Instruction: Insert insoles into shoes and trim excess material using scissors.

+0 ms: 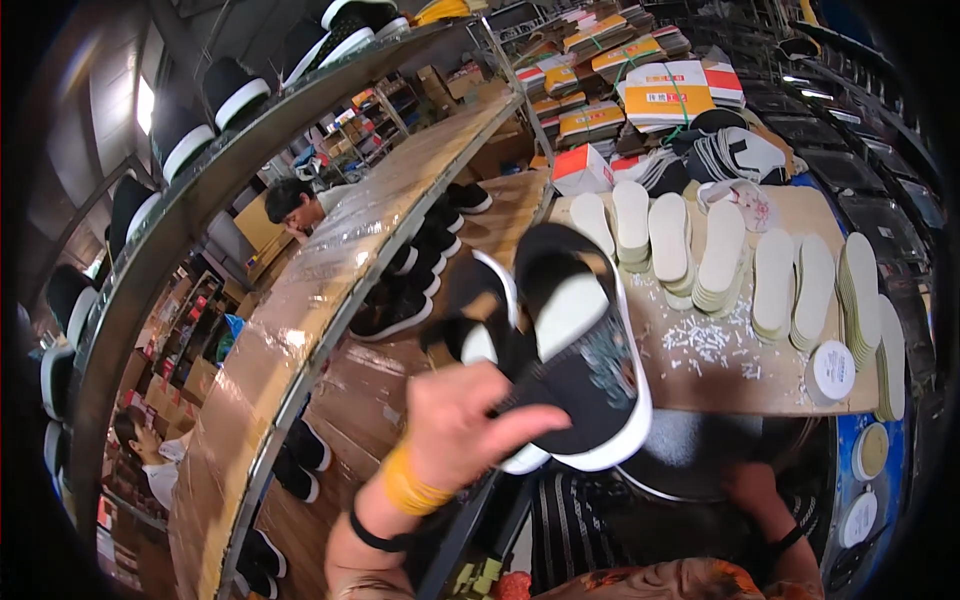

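Over the middle of the view, my left hand (pixel 455 425) is closed on a pair of black slip-on shoes with white soles. The nearer shoe (pixel 590 390) has a grey-green pattern on its upper and a white insole inside. Behind it to the left, the other shoe (pixel 478 300) is partly covered and blurred. A yellow band and a black band circle my left wrist. Lower right, my right hand (pixel 755 492) is at the edge of a dark round surface (pixel 700 450); its fingers are blurred, so their grip does not show.
Several stacks of white insoles (pixel 722 255) stand on a tan board (pixel 670 390), with small white bits (pixel 705 340) scattered between. A round white container (pixel 830 372) sits at its right. Left, a slanting rack shelf (pixel 330 270) holds black shoes (pixel 400 290). Two other people (pixel 300 208) are beyond it.
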A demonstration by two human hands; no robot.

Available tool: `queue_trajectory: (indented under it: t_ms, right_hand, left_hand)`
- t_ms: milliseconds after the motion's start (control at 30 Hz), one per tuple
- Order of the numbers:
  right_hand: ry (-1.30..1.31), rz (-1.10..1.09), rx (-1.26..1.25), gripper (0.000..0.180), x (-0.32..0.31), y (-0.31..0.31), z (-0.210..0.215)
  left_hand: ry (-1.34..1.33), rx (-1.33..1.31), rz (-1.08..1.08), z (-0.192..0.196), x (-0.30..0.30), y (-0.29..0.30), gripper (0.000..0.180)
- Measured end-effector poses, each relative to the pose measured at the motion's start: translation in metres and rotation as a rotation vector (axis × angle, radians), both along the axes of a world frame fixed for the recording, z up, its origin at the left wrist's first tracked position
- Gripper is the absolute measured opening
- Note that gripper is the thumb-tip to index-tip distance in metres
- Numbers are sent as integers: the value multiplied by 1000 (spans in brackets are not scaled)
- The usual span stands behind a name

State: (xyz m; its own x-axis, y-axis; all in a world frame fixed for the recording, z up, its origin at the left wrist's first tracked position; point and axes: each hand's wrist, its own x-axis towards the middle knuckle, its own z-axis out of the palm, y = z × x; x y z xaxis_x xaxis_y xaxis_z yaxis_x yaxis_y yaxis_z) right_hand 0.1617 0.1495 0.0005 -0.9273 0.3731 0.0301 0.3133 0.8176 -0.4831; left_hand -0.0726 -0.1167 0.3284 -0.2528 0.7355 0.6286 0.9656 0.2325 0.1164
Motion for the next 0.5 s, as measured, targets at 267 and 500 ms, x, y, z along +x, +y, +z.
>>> queue_trajectory:
  t_ms: [267,500]
  right_hand:
    - [-165,-103,101,22,-3,-5,-7]
    - [-449,-44,77,33,-3,2,-6]
  left_hand:
    - [435,-15,472,103,-179,57,40]
    - [330,-45,944,96,-339,112,71]
